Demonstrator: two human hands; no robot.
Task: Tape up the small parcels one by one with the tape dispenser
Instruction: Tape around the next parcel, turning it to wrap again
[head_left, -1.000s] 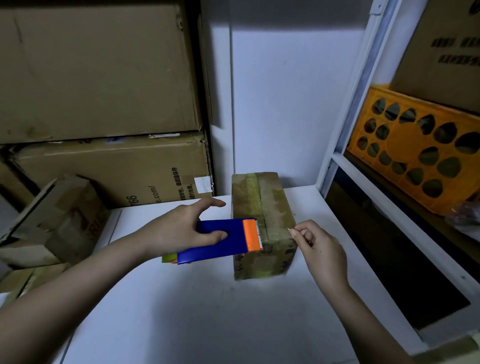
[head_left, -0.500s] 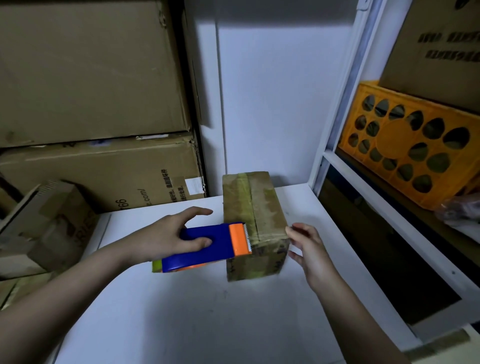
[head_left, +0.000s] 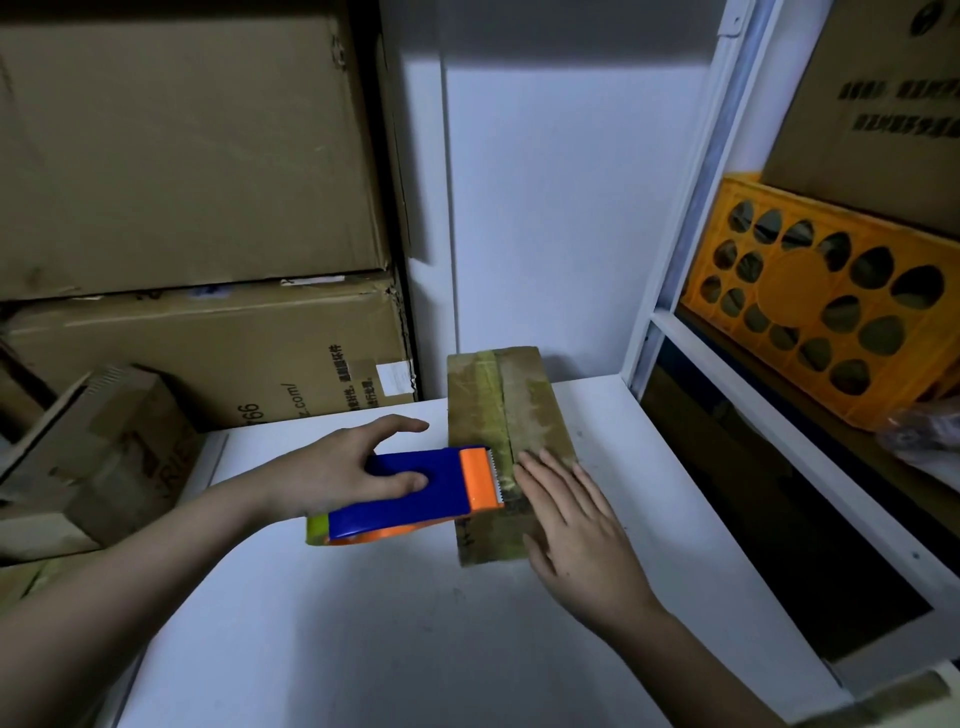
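- Right now the right hand (head_left: 574, 525) lies flat on the near end of the parcel (head_left: 506, 447), fingers straight and close together, palm pressing the top and the near right edge.
- Just left of that hand, the left hand (head_left: 337, 475) grips the tape dispenser (head_left: 415, 488): thumb curled onto its blue top, index finger stretched out along the far side.
- Look at the dispenser's orange toothed end: it sits against the parcel's top, right beside the right hand's fingertips (head_left: 524, 460).
- At the dispenser's rear end, away from the parcel, a yellowish roll edge shows.
- Under it all, the parcel stands on the white table (head_left: 363, 634), long side running away from the camera, with a tape strip along its top.
- Left of the parcel, a small open carton (head_left: 98, 457) sits at the table's edge.
- Behind and left of the parcel, large cardboard boxes (head_left: 197, 218) are stacked.
- Right of the parcel, an orange crate (head_left: 826, 296) rests on a white shelf frame (head_left: 691, 208).
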